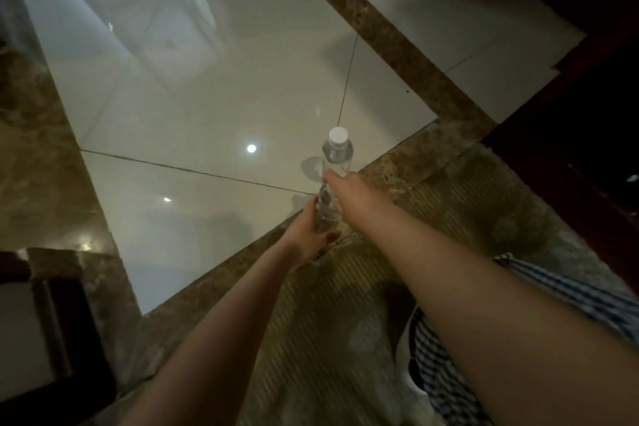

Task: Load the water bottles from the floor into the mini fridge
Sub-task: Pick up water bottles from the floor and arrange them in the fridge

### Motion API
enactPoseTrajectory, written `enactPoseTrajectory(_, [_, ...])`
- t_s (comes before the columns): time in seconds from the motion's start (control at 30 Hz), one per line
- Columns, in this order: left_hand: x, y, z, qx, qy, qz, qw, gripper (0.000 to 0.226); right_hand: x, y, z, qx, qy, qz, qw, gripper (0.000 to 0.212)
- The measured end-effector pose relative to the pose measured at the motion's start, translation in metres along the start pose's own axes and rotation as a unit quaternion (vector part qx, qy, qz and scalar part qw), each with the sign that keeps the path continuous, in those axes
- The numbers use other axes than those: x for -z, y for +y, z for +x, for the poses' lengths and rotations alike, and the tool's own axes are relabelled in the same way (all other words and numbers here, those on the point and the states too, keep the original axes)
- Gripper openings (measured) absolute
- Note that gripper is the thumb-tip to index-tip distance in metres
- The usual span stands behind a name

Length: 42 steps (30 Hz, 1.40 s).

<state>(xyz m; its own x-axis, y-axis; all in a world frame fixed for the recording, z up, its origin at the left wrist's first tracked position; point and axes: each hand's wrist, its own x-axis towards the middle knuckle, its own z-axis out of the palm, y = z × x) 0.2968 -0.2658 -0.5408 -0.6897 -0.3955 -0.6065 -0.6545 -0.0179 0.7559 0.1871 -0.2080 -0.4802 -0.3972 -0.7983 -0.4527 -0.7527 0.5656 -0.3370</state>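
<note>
1. Water bottle [337, 157]: clear plastic with a white cap [338, 135], roughly upright with the cap pointing away from the person. It sits over the line where the pale tiles meet the brown border, towards the right-hand side of the floor [207, 97]. The base is hidden by the hands, so it cannot be told whether it rests on the floor or is lifted off it. A faint shadow falls on the tile just to its left.
2. Right hand [349, 194]: reaches in from the lower right, fingers curled round the middle of the bottle and gripping it below the shoulder.
3. Left hand [311, 232]: reaches in from the lower left, fingers wrapped round the bottle's lower part, just beneath the right hand. The two hands are nearly touching.
4. Floor: large glossy pale tiles with dark grout lines, carrying a round reflection of a light [251, 148] to the left of the bottle.
5. Brown stone border [397, 45]: mottled strips framing the pale tiles.
6. Mat [466, 211]: ribbed and yellowish-brown, lying on the floor under both forearms.
7. Dark wooden furniture [570, 149]: along the right edge, its interior too dark to make out.
8. Checked garment [587, 297]: blue and white, at the lower right beneath the right arm.
</note>
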Motion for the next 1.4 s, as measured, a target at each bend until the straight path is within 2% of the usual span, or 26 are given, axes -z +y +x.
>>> enactPoseTrajectory(0.2, [-0.011,0.0,0.003,-0.016,-0.019,0.006,1.0,0.088,-0.005,0.013,-0.009,-0.014,0.005,0.041,0.999,0.031])
enactPoseTrajectory(0.37, [-0.017,0.003,-0.008,-0.018,-0.02,0.017,0.999,0.084,0.002,0.014,-0.024,-0.025,0.0,0.088,0.996,0.036])
enactPoseTrajectory(0.57, [-0.035,0.003,-0.026,-0.047,-0.004,0.008,0.999,0.08,0.032,0.006,-0.044,-0.027,0.001,0.117,0.993,0.029])
enactPoseTrajectory(0.7, [-0.05,0.035,-0.052,-0.099,0.093,-0.011,0.991,0.071,0.067,0.003,-0.065,-0.026,0.055,0.095,0.994,0.028])
enactPoseTrajectory(0.83, [-0.064,0.068,-0.068,-0.133,0.12,0.003,0.984,0.066,0.097,0.007,-0.095,-0.036,0.099,0.074,0.992,0.033])
enactPoseTrajectory(0.9, [-0.07,0.085,-0.075,-0.134,0.114,0.03,0.984,0.06,0.111,0.013,-0.114,-0.047,0.123,0.077,0.988,0.033])
enactPoseTrajectory(1.0, [-0.078,0.116,-0.094,-0.152,0.082,0.017,0.985,0.058,0.135,0.021,-0.144,-0.05,0.178,0.068,0.98,0.037])
enactPoseTrajectory(1.1, [-0.08,0.153,-0.113,-0.183,0.063,0.011,0.981,0.06,0.161,0.028,-0.173,-0.038,0.246,0.133,0.959,0.034])
enactPoseTrajectory(1.2, [-0.084,0.197,-0.133,-0.212,0.048,0.014,0.976,0.047,0.191,0.039,-0.21,-0.016,0.305,0.168,0.937,0.029])
enactPoseTrajectory(1.33, [-0.098,0.247,-0.16,-0.279,0.028,0.032,0.959,0.035,0.226,0.057,-0.257,-0.003,0.329,0.203,0.922,0.037])
enactPoseTrajectory(1.4, [-0.111,0.268,-0.169,-0.297,0.023,0.032,0.954,0.031,0.238,0.069,-0.278,-0.007,0.34,0.235,0.91,0.033])
